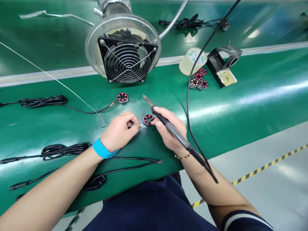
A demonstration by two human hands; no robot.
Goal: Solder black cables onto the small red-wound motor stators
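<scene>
My left hand, with a blue band at the wrist, is closed in a pinch on a cable end. Thin bare wire tips poke out past the fingers; most of the cable is hidden in the hand. Just right of these tips lies a motor stator, a ring with red-pink windings. My right hand grips a soldering iron, its tip pointing up and left, above and apart from the stator. Fingertips of that hand touch the stator's right edge. Another stator, joined to a black cable, lies farther back.
A fume extractor fan hangs over the back. Several stators stand by a solder spool and an iron stand. Coiled black cables lie at left. The iron's cord loops at right; solder wire runs from the left.
</scene>
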